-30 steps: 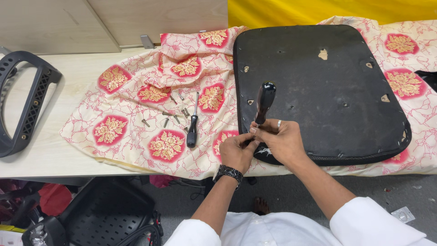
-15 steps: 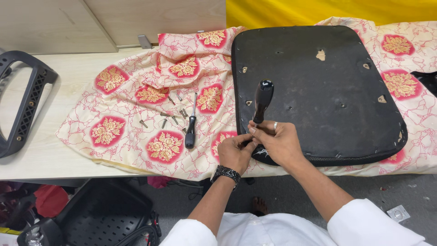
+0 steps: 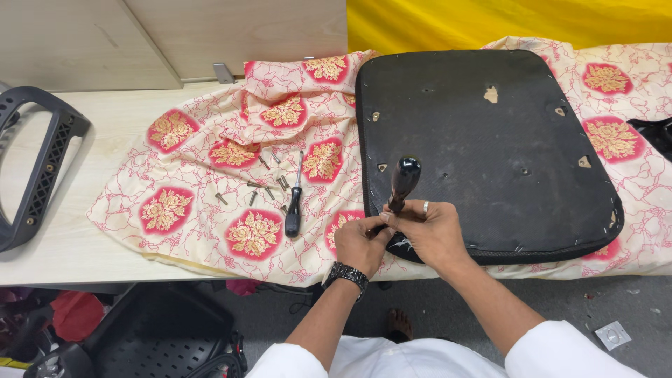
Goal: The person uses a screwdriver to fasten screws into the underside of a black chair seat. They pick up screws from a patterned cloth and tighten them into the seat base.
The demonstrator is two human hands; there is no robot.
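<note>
A black chair seat pad (image 3: pixel 490 140) lies upside down on a patterned cream and red cloth (image 3: pixel 231 182). At its near left edge stands a tool with a black rounded handle (image 3: pixel 404 180), tip down against the pad's rim. My right hand (image 3: pixel 434 234) grips the tool's lower shaft. My left hand (image 3: pixel 360 243), with a wristwatch, pinches at the same spot on the pad's edge right beside it. A black-handled screwdriver (image 3: pixel 294 206) and several loose screws (image 3: pixel 262 189) lie on the cloth to the left of my hands.
A black plastic chair armrest (image 3: pixel 42 168) lies at the table's left end. A black chair base (image 3: pixel 161 336) stands on the floor below left. A yellow sheet (image 3: pixel 504 21) hangs behind the table.
Both hands stay at the pad's near left edge with small finger shifts on the tool. The view has drifted slightly.
</note>
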